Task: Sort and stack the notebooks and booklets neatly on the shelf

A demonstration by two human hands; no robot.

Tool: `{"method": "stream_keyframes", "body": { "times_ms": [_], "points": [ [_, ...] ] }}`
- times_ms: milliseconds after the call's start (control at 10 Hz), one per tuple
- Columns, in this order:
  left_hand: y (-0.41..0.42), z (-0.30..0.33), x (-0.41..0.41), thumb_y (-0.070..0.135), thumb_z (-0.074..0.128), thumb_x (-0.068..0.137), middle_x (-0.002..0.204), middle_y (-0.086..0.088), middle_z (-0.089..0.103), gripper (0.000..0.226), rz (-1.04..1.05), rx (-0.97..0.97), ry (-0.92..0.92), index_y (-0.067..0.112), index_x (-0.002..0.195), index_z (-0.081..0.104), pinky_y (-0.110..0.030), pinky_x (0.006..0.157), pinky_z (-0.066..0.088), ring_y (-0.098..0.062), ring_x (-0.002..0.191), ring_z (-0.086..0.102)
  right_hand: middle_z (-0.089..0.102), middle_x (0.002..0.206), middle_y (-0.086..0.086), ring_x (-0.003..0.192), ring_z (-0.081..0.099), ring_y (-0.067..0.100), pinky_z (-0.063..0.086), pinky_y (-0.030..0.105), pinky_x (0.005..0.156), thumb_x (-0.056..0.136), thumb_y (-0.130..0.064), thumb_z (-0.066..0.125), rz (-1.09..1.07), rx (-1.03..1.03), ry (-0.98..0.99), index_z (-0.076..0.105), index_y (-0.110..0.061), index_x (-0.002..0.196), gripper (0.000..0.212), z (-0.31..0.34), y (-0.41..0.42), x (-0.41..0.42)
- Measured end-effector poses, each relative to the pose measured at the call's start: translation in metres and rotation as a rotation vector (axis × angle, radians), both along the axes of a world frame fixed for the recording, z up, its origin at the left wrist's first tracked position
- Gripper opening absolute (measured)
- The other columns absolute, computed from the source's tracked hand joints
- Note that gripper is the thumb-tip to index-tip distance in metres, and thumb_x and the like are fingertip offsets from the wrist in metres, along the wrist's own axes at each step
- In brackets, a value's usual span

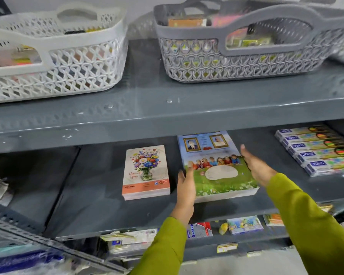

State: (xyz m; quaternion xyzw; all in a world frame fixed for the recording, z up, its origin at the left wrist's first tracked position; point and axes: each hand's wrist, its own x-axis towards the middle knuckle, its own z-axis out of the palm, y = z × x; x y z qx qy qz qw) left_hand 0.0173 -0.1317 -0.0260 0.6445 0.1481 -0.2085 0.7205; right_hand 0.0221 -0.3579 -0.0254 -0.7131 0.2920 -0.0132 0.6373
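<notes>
Nearest to us, two green sleeves (316,225) reach up from the bottom edge toward the middle shelf (91,205). Below that shelf's front lip we glimpse small packets and boxes (244,225) on a lower level, too blurred to read fully.

Our left hand (185,187) stands edge-on against the left side of the stack of booklets (216,167), fingers straight and together, the thumb lying over the green cover. Our right hand (252,163) presses flat against the stack's right side, fingers extended and pointing toward the back. Neither hand curls around anything; the two open palms bracket the stack between them (whether they squeeze it or merely touch, we cannot tell). The stack rests on the middle shelf with its front edge near the lip, slightly turned.

Just beside it on the left, apart from it, sits a smaller stack of notebooks (146,173) with a flower bouquet on the cover. Well to the right lies a row of long boxes (316,149).

Farther up, the upper shelf carries a white basket (54,56) on the left and a grey basket (246,54) on the right, both holding colourful items.
</notes>
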Motion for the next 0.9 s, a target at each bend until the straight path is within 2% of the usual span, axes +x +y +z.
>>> {"method": "stream_keyframes", "body": {
  "times_ms": [100,200,300,400,500,600,700,800,900],
  "points": [
    [0.002,0.006,-0.004,0.053,0.041,0.098,0.153,-0.003,0.04,0.069,-0.074,0.038,0.0,0.022,0.155,0.018,-0.023,0.092,0.038,-0.02,0.133,0.048,0.076,0.1,0.009,0.087,0.074,0.026,0.06,0.036,0.075,0.089,-0.065,0.037,0.108,0.259,0.092,0.066,-0.021,0.111,0.058,-0.004,-0.005,-0.01],
    [0.002,0.006,-0.008,0.052,0.035,0.098,0.152,-0.001,0.042,0.065,-0.141,0.022,-0.022,0.023,0.154,0.02,-0.014,0.084,0.038,-0.006,0.114,0.05,0.076,0.101,0.011,0.083,0.075,0.026,0.061,0.033,0.062,0.093,-0.061,0.033,0.154,0.375,0.088,0.063,-0.017,0.115,0.057,-0.013,-0.004,-0.017],
    [0.002,-0.001,-0.007,0.07,0.041,0.085,0.151,0.002,0.04,0.086,-0.133,0.008,-0.003,0.026,0.155,0.017,-0.022,0.099,0.032,-0.008,0.123,0.043,0.072,0.112,0.013,0.093,0.073,0.028,0.061,0.036,0.067,0.093,-0.062,0.03,0.146,0.468,0.066,0.061,-0.016,0.119,0.061,-0.018,-0.008,-0.016],
    [0.005,-0.014,-0.003,0.089,0.05,0.061,0.147,0.003,0.05,0.109,-0.092,-0.033,0.005,0.033,0.152,0.027,-0.039,0.114,0.034,-0.017,0.129,0.051,0.072,0.111,0.014,0.091,0.073,0.027,0.061,0.035,0.066,0.094,-0.061,0.028,0.135,0.498,0.045,0.061,-0.017,0.115,0.059,-0.017,-0.007,-0.018],
    [0.006,-0.03,0.0,0.096,0.056,0.041,0.144,0.001,0.054,0.125,-0.096,-0.051,0.023,0.036,0.149,0.032,-0.045,0.113,0.037,-0.019,0.128,0.054,0.07,0.113,0.015,0.092,0.073,0.027,0.061,0.035,0.066,0.094,-0.061,0.026,0.126,0.501,0.044,0.06,-0.018,0.113,0.058,-0.021,-0.01,-0.019],
    [0.008,-0.031,-0.001,0.097,0.051,0.045,0.149,0.004,0.048,0.124,-0.133,-0.045,-0.004,0.037,0.15,0.029,-0.046,0.117,0.029,-0.019,0.135,0.047,0.071,0.114,0.012,0.096,0.072,0.027,0.061,0.034,0.067,0.093,-0.062,0.027,0.119,0.5,0.042,0.06,-0.022,0.113,0.056,-0.022,-0.01,-0.02],
    [0.006,-0.034,-0.001,0.097,0.05,0.046,0.148,0.004,0.048,0.124,-0.124,-0.052,-0.012,0.036,0.151,0.027,-0.046,0.118,0.029,-0.019,0.135,0.047,0.072,0.109,0.01,0.092,0.073,0.024,0.061,0.033,0.065,0.094,-0.061,0.028,0.117,0.463,0.061,0.06,-0.023,0.109,0.052,-0.023,-0.013,-0.019],
    [0.009,-0.014,-0.003,0.082,0.044,0.074,0.147,0.002,0.05,0.098,-0.156,0.021,-0.023,0.029,0.154,0.021,-0.032,0.11,0.033,-0.012,0.124,0.052,0.073,0.1,0.004,0.089,0.071,0.022,0.06,0.031,0.065,0.093,-0.061,0.029,0.117,0.383,0.073,0.059,-0.027,0.101,0.047,-0.017,-0.01,-0.018],
    [0.005,-0.002,-0.025,0.057,0.034,0.097,0.15,0.001,0.044,0.073,-0.128,0.095,-0.08,0.023,0.157,0.01,-0.026,0.101,0.034,-0.013,0.125,0.049,0.07,0.112,0.004,0.1,0.067,0.02,0.053,0.037,0.089,0.069,-0.081,0.046,0.069,0.233,0.047,0.062,-0.026,0.103,0.067,-0.014,-0.011,-0.021]
  ]
}}
